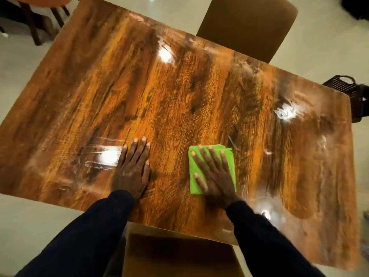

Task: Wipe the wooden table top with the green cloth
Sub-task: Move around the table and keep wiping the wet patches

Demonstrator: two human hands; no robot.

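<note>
Right grip (216, 176), fingers flat, presses the green cloth (192, 186) for even wiping pressure; left grip (132, 170), released, braces on the surface (179, 86).

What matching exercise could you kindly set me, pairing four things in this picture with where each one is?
Things:
1 green cloth
2 left hand
3 right hand
4 brown chair back

Places:
A flat on the cloth
B beyond the far edge of the wooden table
C flat on bare wood
D spread under a palm

Pairs: 1-D, 2-C, 3-A, 4-B.
</note>
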